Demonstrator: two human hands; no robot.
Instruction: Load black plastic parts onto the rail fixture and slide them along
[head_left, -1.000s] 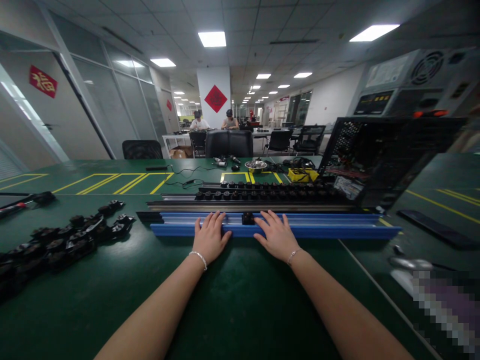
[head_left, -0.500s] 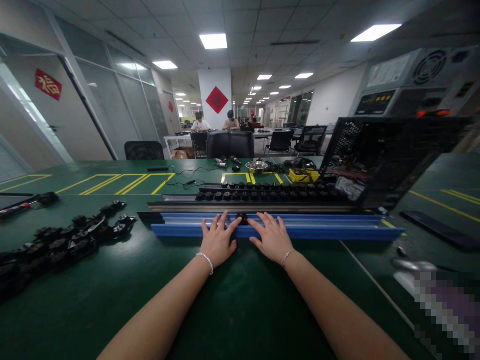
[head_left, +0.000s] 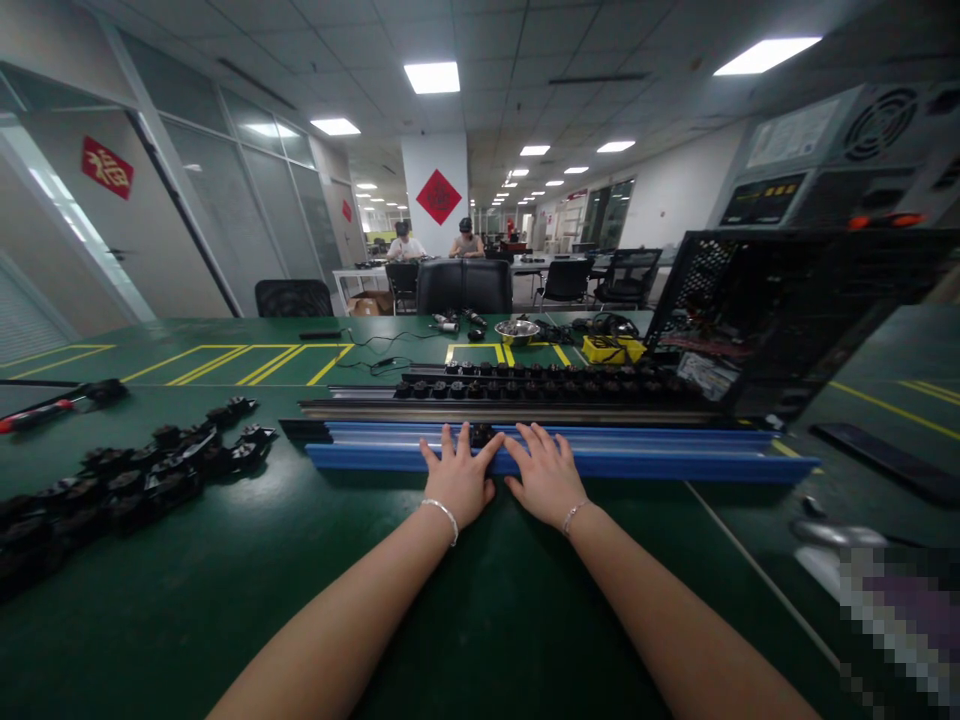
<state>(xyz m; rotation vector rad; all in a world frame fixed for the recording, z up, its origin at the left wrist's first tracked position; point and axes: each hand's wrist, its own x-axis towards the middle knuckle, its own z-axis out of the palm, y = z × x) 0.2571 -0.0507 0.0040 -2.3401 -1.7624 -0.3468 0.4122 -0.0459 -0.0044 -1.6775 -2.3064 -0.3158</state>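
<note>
A long blue channel rail (head_left: 690,467) lies crosswise on the table in front of me. A small black part (head_left: 481,434) sits in its channel, partly covered by my fingers. My left hand (head_left: 459,478) rests on the rail with its fingers spread, the index finger reaching toward the black part. Close on the other side, my right hand (head_left: 546,478) also lies on the rail, fingers apart, its index finger nearly meeting the left one. Neither hand is wrapped around anything. Whether the fingertips press on the black part, I cannot tell.
Behind the blue rail lie dark rails (head_left: 375,411) and rows of black parts (head_left: 525,389). More black parts (head_left: 135,475) lie at left. An open computer case (head_left: 810,300) stands at right, near a yellow container (head_left: 611,349). A metal bowl (head_left: 517,332) sits farther back.
My left hand has slid right along the rail, closer to my right hand. My right hand stays nearly where it was. The view has shifted slightly.
</note>
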